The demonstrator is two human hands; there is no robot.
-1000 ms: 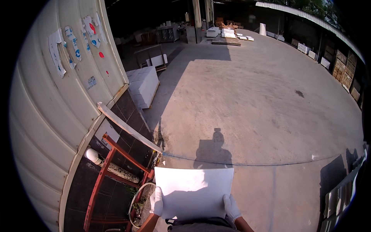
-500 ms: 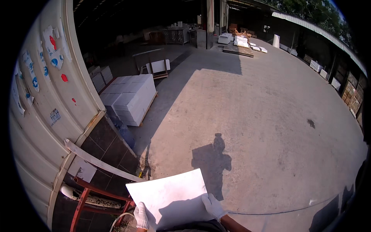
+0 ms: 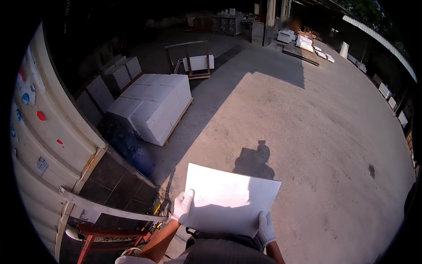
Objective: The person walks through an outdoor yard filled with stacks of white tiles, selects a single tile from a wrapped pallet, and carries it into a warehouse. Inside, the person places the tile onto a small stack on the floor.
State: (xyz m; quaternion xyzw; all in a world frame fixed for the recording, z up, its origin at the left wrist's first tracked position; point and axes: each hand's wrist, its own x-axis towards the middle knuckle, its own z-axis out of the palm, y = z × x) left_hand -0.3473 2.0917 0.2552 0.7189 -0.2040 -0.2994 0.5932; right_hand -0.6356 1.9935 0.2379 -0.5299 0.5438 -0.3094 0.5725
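I hold a flat white rectangular slab (image 3: 228,198) out in front of my body, tilted a little down to the right. My left hand (image 3: 182,206), in a white glove, grips its left edge. My right hand (image 3: 265,223), also gloved in white, holds the slab's lower right edge. Part of the slab is in my own shadow. My shadow (image 3: 255,160) falls on the concrete floor (image 3: 316,114) just beyond it.
A pallet stacked with white blocks (image 3: 151,105) stands ahead on the left, with more stacks (image 3: 116,75) behind it. A cream curved wall (image 3: 48,132) and a red metal frame (image 3: 101,235) lie close on my left. A wooden rack with a white panel (image 3: 195,61) stands farther off.
The view has swung left toward the pallet of white blocks. The slab stays in both hands and now tilts down to the right.
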